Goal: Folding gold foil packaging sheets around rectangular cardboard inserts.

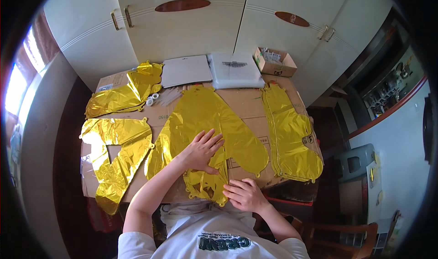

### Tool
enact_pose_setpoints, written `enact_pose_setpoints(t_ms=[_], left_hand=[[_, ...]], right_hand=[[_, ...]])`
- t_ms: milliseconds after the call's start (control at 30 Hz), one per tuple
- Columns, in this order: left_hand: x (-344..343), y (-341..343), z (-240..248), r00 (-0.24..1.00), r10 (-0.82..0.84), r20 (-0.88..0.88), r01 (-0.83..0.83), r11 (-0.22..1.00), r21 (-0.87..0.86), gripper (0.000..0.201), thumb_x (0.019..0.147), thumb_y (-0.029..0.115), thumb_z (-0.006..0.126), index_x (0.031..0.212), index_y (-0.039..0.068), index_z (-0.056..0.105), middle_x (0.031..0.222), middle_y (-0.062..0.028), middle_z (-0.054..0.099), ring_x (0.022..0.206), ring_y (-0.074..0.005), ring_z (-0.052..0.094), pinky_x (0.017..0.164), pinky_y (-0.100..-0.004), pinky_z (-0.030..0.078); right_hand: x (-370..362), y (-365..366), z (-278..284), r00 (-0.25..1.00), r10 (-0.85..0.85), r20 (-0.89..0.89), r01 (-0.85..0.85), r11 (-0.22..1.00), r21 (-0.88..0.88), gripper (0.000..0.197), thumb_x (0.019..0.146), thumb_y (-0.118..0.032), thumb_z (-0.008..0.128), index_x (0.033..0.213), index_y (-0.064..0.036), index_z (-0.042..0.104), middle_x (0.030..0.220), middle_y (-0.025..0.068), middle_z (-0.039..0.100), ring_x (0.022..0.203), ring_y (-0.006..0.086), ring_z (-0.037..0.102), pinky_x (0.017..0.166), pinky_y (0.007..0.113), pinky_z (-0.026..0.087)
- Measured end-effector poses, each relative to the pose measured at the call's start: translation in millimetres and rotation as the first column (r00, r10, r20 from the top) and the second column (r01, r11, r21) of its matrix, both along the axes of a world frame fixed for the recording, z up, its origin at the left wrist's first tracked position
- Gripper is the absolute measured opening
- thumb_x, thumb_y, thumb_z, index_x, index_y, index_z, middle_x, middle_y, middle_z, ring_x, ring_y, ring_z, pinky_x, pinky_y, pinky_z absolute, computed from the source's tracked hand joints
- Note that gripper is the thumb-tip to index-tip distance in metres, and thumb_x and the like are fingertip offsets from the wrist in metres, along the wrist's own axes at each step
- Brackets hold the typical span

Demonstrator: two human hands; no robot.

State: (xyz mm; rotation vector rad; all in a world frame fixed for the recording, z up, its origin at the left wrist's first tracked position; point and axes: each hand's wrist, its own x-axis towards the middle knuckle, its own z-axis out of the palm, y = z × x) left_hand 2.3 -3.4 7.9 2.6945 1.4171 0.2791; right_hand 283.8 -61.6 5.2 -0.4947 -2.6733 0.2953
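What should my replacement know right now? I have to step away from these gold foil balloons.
Left hand: flat, fingers spread, pressing the middle gold foil balloon onto the cardboard-covered table.
Right hand: open, fingertips on that balloon's near edge.
Neither hand has a grip on anything.
Done: this balloon lies mostly flat.
Left: its near end is crumpled. Other flat balloons lie to the left and right.

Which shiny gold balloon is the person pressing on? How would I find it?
Look at the cardboard-covered table by the white cupboards. Several flat gold foil balloons lie on it; take the middle balloon, nearest the person. Only this one has hands on it: the left hand lies flat on it, and the right hand touches its lower edge.
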Motion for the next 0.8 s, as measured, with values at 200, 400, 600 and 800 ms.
enact_pose_setpoints(t_ms=[200,400,600,800], left_hand=[[0,0,0,1.0,-0.001,-0.001,0.001,1.0,-0.005,0.111,0.067,0.079,0.064,0.145,0.003,0.041,0.152,-0.0162,0.036,0.144,-0.0379,0.026,0.117,-0.0523,0.022],[0,0,1,1.0,-0.002,-0.016,0.001,1.0,-0.014,0.112,0.067,0.078,0.064,0.146,0.003,0.039,0.152,-0.0163,0.035,0.144,-0.0378,0.026,0.117,-0.0525,0.023],[0,0,2,1.0,0.002,-0.011,-0.002,1.0,-0.028,0.113,0.067,0.077,0.066,0.146,0.003,0.037,0.153,-0.0166,0.034,0.145,-0.0379,0.025,0.117,-0.0525,0.022],[0,0,-1,1.0,0.008,0.0,-0.008,0.999,-0.037,0.114,0.065,0.074,0.069,0.148,0.004,0.035,0.153,-0.0171,0.033,0.145,-0.0381,0.025,0.117,-0.0525,0.021]], right_hand=[[0,-2,-5,1.0,-0.019,-0.016,0.022,0.99,0.14,0.025,0.082,-0.021,0.071,0.107,-0.0211,0.073,0.12,-0.007,0.067,0.117,0.0125,0.057,0.093,0.033,0.038],[7,-5,-10,0.998,0.007,-0.066,0.009,0.974,0.226,0.017,0.085,-0.021,0.066,0.101,-0.0214,0.074,0.115,-0.0091,0.069,0.113,0.0094,0.058,0.09,0.03,0.039],[10,-6,-17,0.992,0.021,-0.121,-0.002,0.988,0.156,0.017,0.085,-0.023,0.068,0.101,-0.0214,0.074,0.114,-0.0087,0.069,0.111,0.0101,0.059,0.09,0.031,0.038],[-12,18,8,0.973,-0.126,-0.192,0.124,0.992,-0.022,0.017,0.083,-0.023,0.073,0.1,-0.0179,0.074,0.108,-0.006,0.071,0.11,0.014,0.06,0.088,0.034,0.038]])
